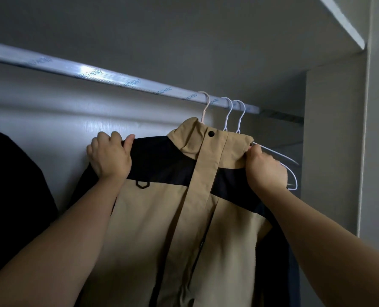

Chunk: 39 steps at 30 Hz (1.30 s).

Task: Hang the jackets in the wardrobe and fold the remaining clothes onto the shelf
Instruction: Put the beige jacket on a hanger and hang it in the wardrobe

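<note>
The left hand is curling round the black shoulder and the right hand is pinching the tan shoulder of the tan-and-black fabric jacket, likely squaring it on the pale pink hanger hooking over the silver wardrobe rail.

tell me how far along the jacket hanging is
Done: the tan and black jacket sits on a pink hanger whose hook is over the rail. In hand: the left hand and right hand each grip a shoulder, seemingly settling it. Left: two white hangers beside it, one visibly bare, may await more jackets; no folded clothes show here, so that part cannot be judged.
</note>
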Each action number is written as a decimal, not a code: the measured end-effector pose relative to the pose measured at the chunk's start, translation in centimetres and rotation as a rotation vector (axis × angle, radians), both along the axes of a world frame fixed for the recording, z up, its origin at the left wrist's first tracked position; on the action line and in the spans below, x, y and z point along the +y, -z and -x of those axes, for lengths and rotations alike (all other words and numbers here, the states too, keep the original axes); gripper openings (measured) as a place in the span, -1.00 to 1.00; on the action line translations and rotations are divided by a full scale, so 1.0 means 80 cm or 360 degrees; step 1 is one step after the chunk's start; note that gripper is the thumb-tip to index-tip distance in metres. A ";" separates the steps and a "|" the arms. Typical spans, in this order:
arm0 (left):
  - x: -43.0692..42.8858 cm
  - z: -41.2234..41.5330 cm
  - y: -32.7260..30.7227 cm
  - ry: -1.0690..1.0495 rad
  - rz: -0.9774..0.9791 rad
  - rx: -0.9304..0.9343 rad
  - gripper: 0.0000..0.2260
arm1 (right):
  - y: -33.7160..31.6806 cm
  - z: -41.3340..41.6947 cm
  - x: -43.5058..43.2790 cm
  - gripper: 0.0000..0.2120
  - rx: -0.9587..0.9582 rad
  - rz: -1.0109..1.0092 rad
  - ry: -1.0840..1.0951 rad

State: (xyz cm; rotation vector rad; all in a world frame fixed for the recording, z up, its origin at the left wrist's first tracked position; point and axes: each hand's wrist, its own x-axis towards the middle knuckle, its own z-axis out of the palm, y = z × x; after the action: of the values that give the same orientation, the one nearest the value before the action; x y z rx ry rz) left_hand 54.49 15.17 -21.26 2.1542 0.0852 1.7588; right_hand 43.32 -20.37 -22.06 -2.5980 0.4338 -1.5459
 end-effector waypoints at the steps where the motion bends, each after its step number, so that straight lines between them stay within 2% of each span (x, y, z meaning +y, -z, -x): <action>1: -0.003 0.003 0.007 -0.0027 0.0024 0.0012 -0.53 | 0.000 0.001 0.001 -0.88 -0.0005 -0.0017 -0.0003; 4: -0.017 0.007 0.031 0.0019 0.0116 0.0075 -0.54 | -0.004 0.003 -0.001 -0.88 -0.0047 -0.0042 -0.0003; 7: -0.030 0.007 0.044 0.0262 0.0426 0.0358 -0.42 | -0.006 0.004 -0.009 -0.72 -0.0094 0.0034 -0.0045; 10: -0.037 0.005 0.037 0.0287 0.0574 0.0575 -0.34 | -0.008 0.005 -0.015 -0.60 -0.0182 0.0003 -0.0158; 13: -0.054 0.003 0.016 0.0311 0.0343 0.0438 -0.47 | -0.008 0.005 -0.020 -0.62 -0.0247 0.0028 -0.0226; 16: -0.081 0.002 -0.011 0.0531 -0.0036 0.0360 -0.53 | -0.008 0.006 -0.025 -0.57 -0.0272 -0.0048 -0.0209; 19: -0.105 -0.002 -0.032 0.0744 -0.0196 0.0411 -0.53 | -0.014 0.004 -0.033 -0.35 -0.0159 -0.0362 -0.0043; 21: -0.115 -0.009 -0.039 0.0826 -0.0131 0.0463 -0.47 | -0.014 0.002 -0.047 -0.26 -0.0118 -0.0549 0.0000; 23: -0.118 -0.015 -0.042 0.0854 0.0010 0.0493 -0.41 | -0.007 0.004 -0.063 -0.29 -0.0096 -0.0632 -0.0026; 25: -0.116 -0.020 -0.039 0.0824 -0.0001 0.0435 -0.40 | 0.001 0.005 -0.073 -0.36 -0.0015 -0.0603 -0.0017; 30: -0.109 -0.025 -0.028 0.0795 -0.0072 0.0040 -0.48 | -0.010 0.012 -0.077 -0.40 0.0124 -0.0276 0.0072; 33: -0.107 -0.026 -0.024 0.0794 -0.0089 -0.0020 -0.48 | -0.013 0.023 -0.080 -0.29 0.0174 -0.0062 0.0032; 35: -0.107 -0.026 -0.022 0.0812 -0.0109 -0.0041 -0.46 | 0.000 0.028 -0.073 -0.37 0.0054 0.0033 0.0054; 37: -0.110 -0.023 -0.022 0.0827 -0.0082 -0.0029 -0.45 | 0.028 0.029 -0.058 -0.52 -0.0105 -0.0054 0.0001; 39: -0.114 -0.022 -0.020 0.0846 0.0004 -0.0027 -0.50 | 0.057 0.025 -0.044 -0.60 -0.0237 -0.0378 -0.0114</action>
State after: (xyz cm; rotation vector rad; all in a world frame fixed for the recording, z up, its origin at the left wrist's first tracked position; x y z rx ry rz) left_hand 56.23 6.06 -19.63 1.9222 -0.4474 1.4585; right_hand 41.36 -23.87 -26.59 -2.2796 0.4732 -1.5472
